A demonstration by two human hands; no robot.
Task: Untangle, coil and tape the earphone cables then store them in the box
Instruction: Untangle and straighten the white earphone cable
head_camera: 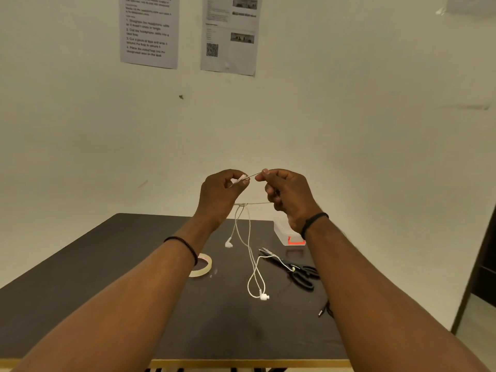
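Note:
Both hands are raised above the dark table (pixel 134 304). My left hand (pixel 221 194) pinches a small bundle of the white earphone cable (pixel 250 253) near its top. My right hand (pixel 285 196) pinches the same cable a short way to the right, so a taut stretch runs between them. A knot sits just below my left hand, and cable strands hang from it down to the table. One earbud (pixel 229 243) dangles under the left hand; another earbud (pixel 263 296) lies on the table. The clear storage box (pixel 285 233) with an orange latch stands behind my right wrist.
A roll of clear tape (pixel 204 265) lies left of the cable. Black scissors (pixel 294 269) lie to its right, under a cable strand. A dark audio jack (pixel 321 312) pokes out by my right forearm. Printed sheets (pixel 149 30) hang on the wall.

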